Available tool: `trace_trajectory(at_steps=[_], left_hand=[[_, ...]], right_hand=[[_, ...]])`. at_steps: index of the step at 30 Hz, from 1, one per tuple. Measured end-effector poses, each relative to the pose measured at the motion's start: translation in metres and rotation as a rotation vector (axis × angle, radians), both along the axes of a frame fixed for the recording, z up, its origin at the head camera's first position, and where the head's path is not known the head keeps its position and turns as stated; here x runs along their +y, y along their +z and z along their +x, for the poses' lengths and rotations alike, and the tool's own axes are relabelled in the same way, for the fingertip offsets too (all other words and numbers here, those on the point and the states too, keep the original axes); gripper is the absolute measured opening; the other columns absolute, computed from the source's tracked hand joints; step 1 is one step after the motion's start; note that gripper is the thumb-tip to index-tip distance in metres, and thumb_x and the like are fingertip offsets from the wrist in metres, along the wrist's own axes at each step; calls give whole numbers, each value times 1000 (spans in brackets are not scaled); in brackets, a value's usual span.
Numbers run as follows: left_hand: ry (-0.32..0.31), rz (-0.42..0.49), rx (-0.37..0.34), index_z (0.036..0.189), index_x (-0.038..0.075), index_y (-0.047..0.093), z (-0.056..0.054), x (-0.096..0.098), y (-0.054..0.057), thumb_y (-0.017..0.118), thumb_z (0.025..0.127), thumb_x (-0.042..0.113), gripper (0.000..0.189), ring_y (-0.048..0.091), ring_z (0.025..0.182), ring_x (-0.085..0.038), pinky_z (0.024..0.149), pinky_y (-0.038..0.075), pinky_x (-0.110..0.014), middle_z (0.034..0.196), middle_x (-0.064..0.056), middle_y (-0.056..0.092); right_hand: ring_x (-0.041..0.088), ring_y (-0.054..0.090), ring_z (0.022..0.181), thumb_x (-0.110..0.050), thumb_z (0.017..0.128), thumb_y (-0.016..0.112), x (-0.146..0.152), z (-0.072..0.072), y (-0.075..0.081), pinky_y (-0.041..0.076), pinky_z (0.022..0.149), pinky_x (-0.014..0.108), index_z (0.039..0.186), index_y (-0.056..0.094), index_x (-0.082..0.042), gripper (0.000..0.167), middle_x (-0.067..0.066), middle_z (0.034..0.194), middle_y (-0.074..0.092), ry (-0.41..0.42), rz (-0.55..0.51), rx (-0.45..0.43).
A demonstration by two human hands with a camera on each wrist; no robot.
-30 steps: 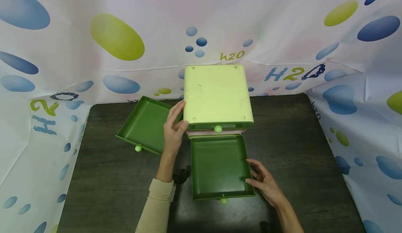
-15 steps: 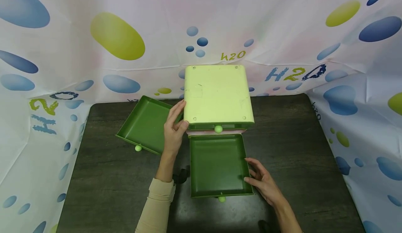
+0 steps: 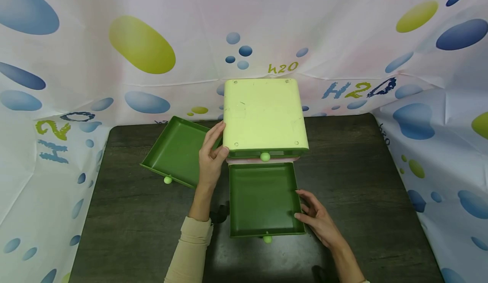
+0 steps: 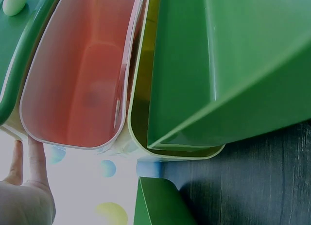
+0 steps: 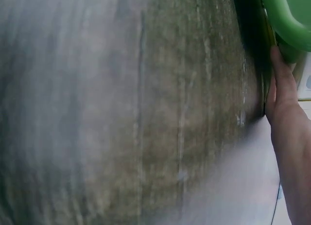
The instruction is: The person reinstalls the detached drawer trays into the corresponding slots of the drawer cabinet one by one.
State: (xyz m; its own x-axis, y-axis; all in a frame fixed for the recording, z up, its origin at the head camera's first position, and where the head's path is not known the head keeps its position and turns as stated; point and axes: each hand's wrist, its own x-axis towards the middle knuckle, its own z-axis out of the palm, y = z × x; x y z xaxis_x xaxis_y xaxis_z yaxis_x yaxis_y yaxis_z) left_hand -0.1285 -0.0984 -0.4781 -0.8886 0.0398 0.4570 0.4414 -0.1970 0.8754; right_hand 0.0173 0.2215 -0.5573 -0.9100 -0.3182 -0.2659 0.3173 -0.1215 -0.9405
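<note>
1. The right hand [image 3: 318, 223], low and right of centre in the frame, pinches the drawer [image 3: 263, 202] by its right wall – thumb and forefinger tips at the rim, the other fingers partly hidden beneath.
2. The left hand [image 3: 209, 161], just left of centre, grips nothing: its fingers lie stretched along the left side of the cabinet [image 3: 264, 113], thumb against the front corner.
3. The drawer sits lower centre, its round knob [image 3: 267, 239] toward the bottom edge. From the left wrist you can see its back end in the mouth of the yellow bottom bay [image 4: 140, 108]; how deep, I can't tell.
4. By my eye it's light, stiff plastic, smooth enough to slip a little, hardly fragile. One side wall is a fair hold, though it may skew – the knob, or both walls, would guide it straighter. The cabinet looks light too, so a steadying hand makes sense.
5. Above that bay is a pink bay [image 4: 92, 89] with no drawer in it, and over that the top drawer [image 4: 10, 45] is in place.
6. Further out, a second drawer [image 3: 171, 149] lies askew at centre left, on the dark table [image 3: 343, 168]. Spotted cloth [image 3: 198, 50] hangs behind, across the upper frame.
</note>
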Motion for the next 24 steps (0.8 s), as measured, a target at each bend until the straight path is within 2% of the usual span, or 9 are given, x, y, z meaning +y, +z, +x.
trace_trajectory(at_steps=[8,15,24], left_hand=[[-2,3,-3,147,-4,44,0,0,0,66,94,47,77,42,135,-32,91,50,-25,153,-20,35],[-1,2,-13,148,-2,44,0,-1,0,66,93,48,77,42,135,-32,92,50,-25,153,-19,35],[4,3,-24,147,-1,45,1,0,1,67,93,49,77,42,135,-32,90,50,-25,153,-18,36]], right_hand=[[2,32,137,-7,95,66,-2,-3,1,45,100,25,154,28,-6,70,7,158,18,-6,7,-4],[0,29,139,-5,96,65,-3,-5,-1,42,101,21,153,28,-4,68,8,158,18,-1,14,42],[4,29,139,-6,95,66,-4,-11,0,43,101,22,153,29,-5,69,7,158,20,-11,17,42]])
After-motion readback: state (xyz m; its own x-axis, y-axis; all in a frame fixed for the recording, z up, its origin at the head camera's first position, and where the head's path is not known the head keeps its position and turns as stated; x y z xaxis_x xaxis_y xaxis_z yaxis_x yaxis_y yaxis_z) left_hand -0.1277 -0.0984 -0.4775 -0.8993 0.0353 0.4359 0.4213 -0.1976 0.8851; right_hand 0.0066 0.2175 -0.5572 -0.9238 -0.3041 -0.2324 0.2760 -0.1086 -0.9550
